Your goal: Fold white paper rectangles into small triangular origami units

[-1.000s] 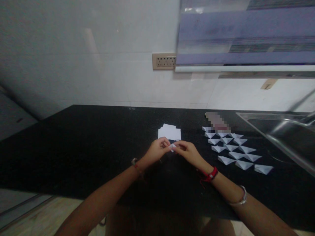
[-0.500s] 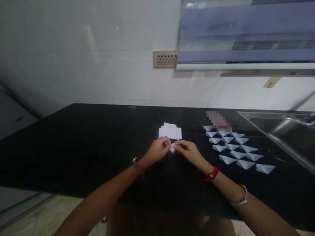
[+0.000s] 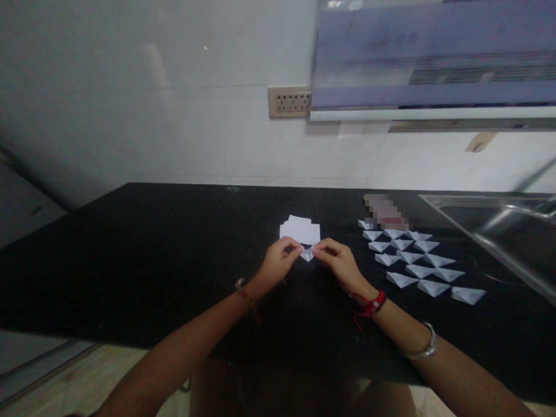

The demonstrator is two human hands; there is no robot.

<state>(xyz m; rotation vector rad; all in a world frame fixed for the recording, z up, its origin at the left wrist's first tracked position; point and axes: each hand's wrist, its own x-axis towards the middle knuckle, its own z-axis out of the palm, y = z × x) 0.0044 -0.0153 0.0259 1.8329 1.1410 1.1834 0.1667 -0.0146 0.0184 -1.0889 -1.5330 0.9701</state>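
Observation:
A small folded piece of white paper (image 3: pixel 308 254), pointed toward me, is pinched between both hands above the dark countertop. My left hand (image 3: pixel 280 255) grips its left corner between thumb and fingertips. On the opposite corner, the thumb and fingers of my right hand (image 3: pixel 339 259) are closed. Just beyond my fingers lies a stack of white paper sheets (image 3: pixel 300 230), its near edge partly covered by the left hand. Several folded paper triangles (image 3: pixel 433 288) sit in rows to the right of my right hand.
The black countertop (image 3: pixel 130 255) runs along a tiled wall. Behind the triangles lies a blurred-out flat object (image 3: pixel 384 211). A metal sink (image 3: pixel 490 231) is set in at the right. A socket panel (image 3: pixel 290 102) and a purple striped blind (image 3: pixel 434 52) are above.
Both hands have risen slightly away from me with the folded paper, and their fingertips are now farther apart, on its two outer corners. More of the paper shows between them.

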